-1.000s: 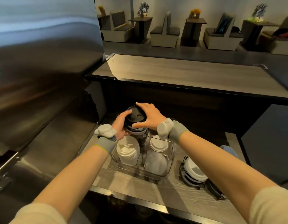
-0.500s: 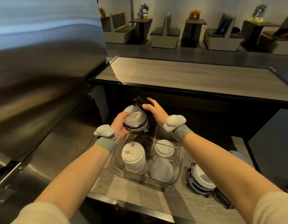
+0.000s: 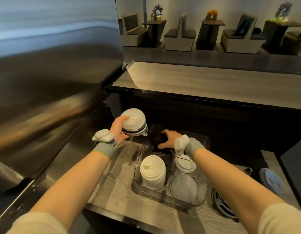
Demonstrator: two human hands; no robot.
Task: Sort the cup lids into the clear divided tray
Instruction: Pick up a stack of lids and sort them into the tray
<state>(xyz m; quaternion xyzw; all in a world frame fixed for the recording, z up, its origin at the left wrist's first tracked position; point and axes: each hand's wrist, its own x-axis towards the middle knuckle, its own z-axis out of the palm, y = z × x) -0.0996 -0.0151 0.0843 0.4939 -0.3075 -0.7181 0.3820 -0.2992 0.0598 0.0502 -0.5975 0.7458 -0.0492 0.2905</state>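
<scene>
Steel panel: a brushed stainless steel appliance wall (image 3: 53, 73) crowds the left side, close to the left hand.
Upper counter: a grey wood-grain bar top with a black edge (image 3: 205, 81) overhangs the far side.
Shelf: the grey wood-grain work shelf (image 3: 116, 196) has bare room left of the tray.
Tray: the clear plastic divided tray (image 3: 138, 188) holds a stack of white sip lids (image 3: 152, 173) near-left and domed translucent lids (image 3: 184, 184) near-right.
Change: half a second ago the hands met above the tray; now they are apart.
Left hand: the left hand (image 3: 118, 130) grasps a tilted white-topped lid stack (image 3: 133, 122), higher and further left.
Right hand: the right hand (image 3: 170, 138) has dropped, fingers curled on a round black plastic lid (image 3: 160, 138) at the tray's far end.
</scene>
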